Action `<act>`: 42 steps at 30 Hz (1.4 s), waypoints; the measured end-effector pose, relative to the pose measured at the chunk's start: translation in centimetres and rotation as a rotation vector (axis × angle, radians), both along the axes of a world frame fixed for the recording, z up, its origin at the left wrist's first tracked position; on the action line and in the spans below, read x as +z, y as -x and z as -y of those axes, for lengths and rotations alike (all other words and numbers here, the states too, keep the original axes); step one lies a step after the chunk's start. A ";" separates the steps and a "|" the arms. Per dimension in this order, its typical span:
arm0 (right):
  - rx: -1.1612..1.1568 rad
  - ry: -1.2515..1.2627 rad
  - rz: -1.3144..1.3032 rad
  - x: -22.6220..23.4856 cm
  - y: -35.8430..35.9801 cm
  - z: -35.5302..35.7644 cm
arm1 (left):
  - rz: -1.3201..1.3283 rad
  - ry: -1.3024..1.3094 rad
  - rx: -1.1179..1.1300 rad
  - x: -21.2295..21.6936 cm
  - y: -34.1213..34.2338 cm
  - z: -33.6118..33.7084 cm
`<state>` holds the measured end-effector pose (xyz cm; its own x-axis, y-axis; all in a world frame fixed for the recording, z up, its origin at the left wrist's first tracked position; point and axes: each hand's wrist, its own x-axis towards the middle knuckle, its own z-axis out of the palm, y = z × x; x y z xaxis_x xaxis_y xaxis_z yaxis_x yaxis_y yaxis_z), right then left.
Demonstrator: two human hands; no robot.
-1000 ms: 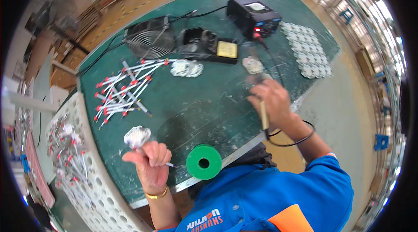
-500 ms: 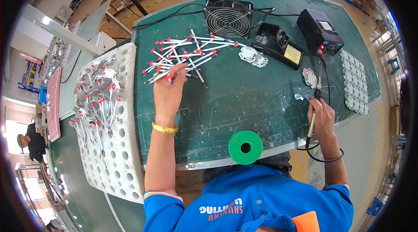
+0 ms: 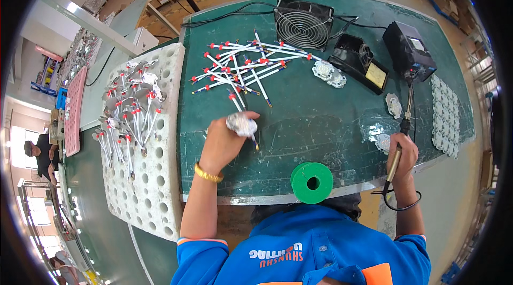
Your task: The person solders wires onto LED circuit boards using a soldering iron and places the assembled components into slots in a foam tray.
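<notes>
My left hand (image 3: 222, 145) is closed on a white scalloped circuit board (image 3: 241, 124), held above the green bench. A white wire lead with a red connector (image 3: 235, 101) also runs through this hand, passing by the board; its dark end shows below. Just beyond lies a loose pile of similar wire leads (image 3: 235, 74). In my right hand (image 3: 404, 151) is a soldering iron (image 3: 396, 163), its tip pointing away from me. Near the iron are two single boards, one (image 3: 393, 106) beside its shaft and another (image 3: 382, 143) next to my fingers.
A fan (image 3: 303, 27), a soldering stand with yellow sponge (image 3: 375, 77) and a black soldering station (image 3: 410, 49) stand at the back. A board panel (image 3: 445, 115) lies right, a green solder spool (image 3: 312, 183) in front. Left, a white perforated foam block (image 3: 141, 178) holds finished-looking wired discs.
My left hand has drawn back from the pile toward me, bringing a wire lead; the white board in it now shows. My right hand still holds the soldering iron. The view has shifted slightly.
</notes>
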<state>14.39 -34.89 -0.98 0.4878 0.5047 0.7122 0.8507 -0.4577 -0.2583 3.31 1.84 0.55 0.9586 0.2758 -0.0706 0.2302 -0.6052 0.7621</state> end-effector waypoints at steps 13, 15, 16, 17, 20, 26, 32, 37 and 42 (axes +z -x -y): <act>0.066 -0.460 -0.597 2.3 2.7 -7.6 | 0.105 -0.184 0.412 -0.6 -0.3 0.5; 0.077 -0.489 -0.697 3.2 3.0 -8.4 | 0.105 -0.387 0.324 -1.4 -1.2 0.8; 0.090 -0.500 -0.739 3.5 3.0 -8.8 | 0.111 -0.375 0.307 -1.8 -1.2 0.5; 0.142 -0.546 -0.817 3.8 3.0 -9.0 | 0.169 -0.226 0.303 -2.0 -1.0 0.2; 0.250 -0.672 -0.940 3.1 2.6 -9.3 | 0.291 0.053 0.234 -1.9 -0.3 -0.1; 0.312 -0.627 -0.917 3.2 2.3 -10.2 | 0.245 1.548 -0.004 0.4 -0.5 2.4; 0.235 -0.473 -0.779 3.6 2.0 -11.6 | -0.029 1.739 -0.044 -0.2 -2.2 6.3; 0.228 -0.374 -0.513 3.4 0.9 -12.1 | -0.038 1.616 -0.130 -0.7 -2.0 7.0; 0.282 -0.514 -0.630 2.8 0.8 -12.6 | -0.008 1.622 -0.063 -1.0 -1.9 7.3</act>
